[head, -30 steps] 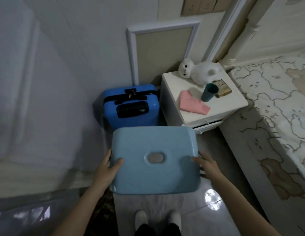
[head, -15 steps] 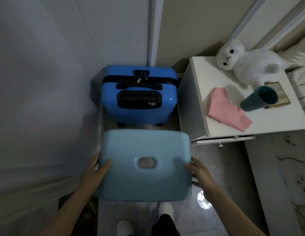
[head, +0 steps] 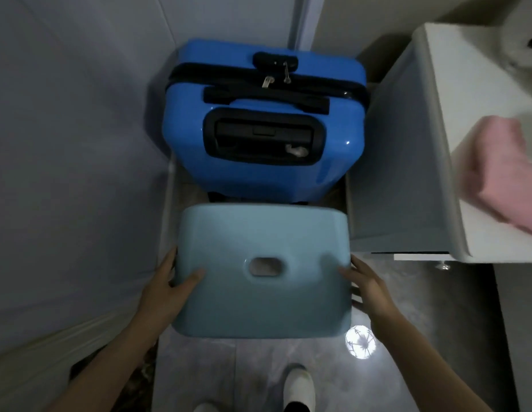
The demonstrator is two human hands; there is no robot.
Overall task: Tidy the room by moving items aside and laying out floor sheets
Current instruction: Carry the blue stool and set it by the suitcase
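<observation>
Pale-blue stool gripped by left hand, right hand, near blue suitcase

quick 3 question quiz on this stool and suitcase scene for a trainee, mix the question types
1. True or false: both hands grip the light blue stool, the left hand and the right hand on opposite sides.
2. What stands just beyond the stool? A) a blue suitcase B) a red bucket C) a chair
3. What colour is the cloth on the white bedside cabinet?

Key: 1 true; 2 A; 3 pink.
</observation>
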